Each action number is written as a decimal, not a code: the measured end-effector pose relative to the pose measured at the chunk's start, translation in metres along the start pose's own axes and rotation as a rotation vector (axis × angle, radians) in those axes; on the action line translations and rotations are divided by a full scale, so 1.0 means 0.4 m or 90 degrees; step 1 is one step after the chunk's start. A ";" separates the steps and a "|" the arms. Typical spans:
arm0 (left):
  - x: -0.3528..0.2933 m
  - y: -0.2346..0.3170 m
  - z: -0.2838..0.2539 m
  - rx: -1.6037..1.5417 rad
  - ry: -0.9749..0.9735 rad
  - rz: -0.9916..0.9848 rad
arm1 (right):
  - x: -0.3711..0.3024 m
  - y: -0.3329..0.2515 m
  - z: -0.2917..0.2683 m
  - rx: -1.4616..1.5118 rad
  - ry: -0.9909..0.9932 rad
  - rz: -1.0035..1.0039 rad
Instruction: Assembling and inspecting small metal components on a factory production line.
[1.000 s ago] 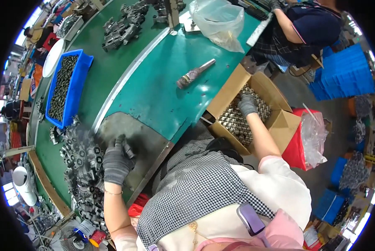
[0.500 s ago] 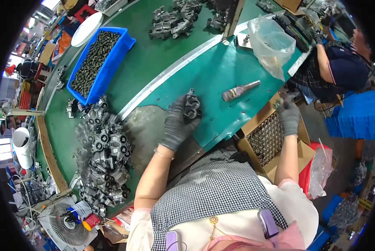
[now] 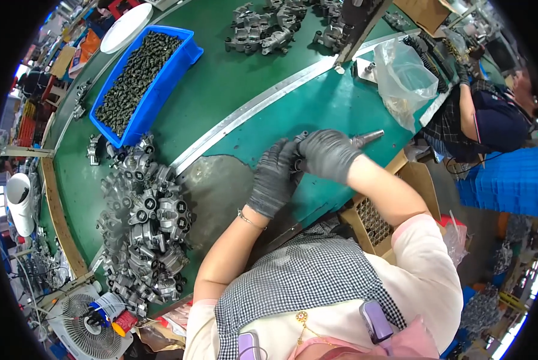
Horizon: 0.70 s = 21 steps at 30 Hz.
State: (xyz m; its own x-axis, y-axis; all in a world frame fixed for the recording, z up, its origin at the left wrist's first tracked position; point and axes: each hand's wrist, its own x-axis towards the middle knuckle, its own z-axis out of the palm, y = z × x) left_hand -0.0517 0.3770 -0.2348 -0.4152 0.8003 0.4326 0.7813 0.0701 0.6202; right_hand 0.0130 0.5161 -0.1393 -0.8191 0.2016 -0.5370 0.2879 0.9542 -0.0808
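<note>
- Half a second ago, the right hand (image 3: 330, 156) was over the cardboard box (image 3: 424, 187); now it is up by the left hand (image 3: 273, 178).
- The left hand has its fingers curled around a dark metal part (image 3: 302, 135), above the green table (image 3: 251, 133).
- The right fingers bend over that part too, but I can't tell if they pinch anything, because the glove is blurry and hides it.
- So the work seems to have gone from the box to the part, with both hands together.

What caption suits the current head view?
Gloved hands together at a metal part over a green workbench, piled metal pieces at left.
</note>
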 end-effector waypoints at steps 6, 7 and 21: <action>0.030 -0.013 -0.040 0.089 -0.090 0.097 | -0.007 0.180 0.083 -0.082 0.075 -0.017; 0.035 -0.018 -0.040 0.070 -0.107 0.073 | 0.007 0.189 0.096 -0.114 0.040 -0.017; 0.058 -0.018 0.007 0.109 -0.142 0.031 | -0.016 0.137 -0.011 1.260 0.476 -0.424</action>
State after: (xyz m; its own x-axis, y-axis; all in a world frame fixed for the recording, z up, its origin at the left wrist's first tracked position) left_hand -0.0659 0.3967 -0.2311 -0.2769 0.9152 0.2927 0.8734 0.1127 0.4738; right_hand 0.0319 0.5680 -0.1365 -0.8285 0.5215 0.2043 -0.4390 -0.3782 -0.8150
